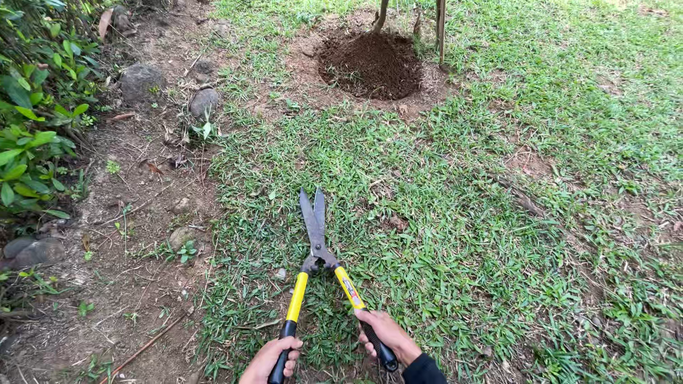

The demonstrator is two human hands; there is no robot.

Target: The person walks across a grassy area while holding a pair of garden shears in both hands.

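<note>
I hold a pair of garden shears (316,238) with grey blades and yellow-and-black handles over the grass. My left hand (270,359) grips the black end of the left handle. My right hand (386,336), in a dark sleeve, grips the black end of the right handle. The blades are nearly closed, tips slightly apart, pointing away from me just above the turf (441,235).
A bare dirt strip (135,235) with stones (141,82) runs along the left, edged by leafy shrubs (32,121). Ahead lies a round mound of dark soil (370,65) around thin stems (441,28). Grass spreads to the right.
</note>
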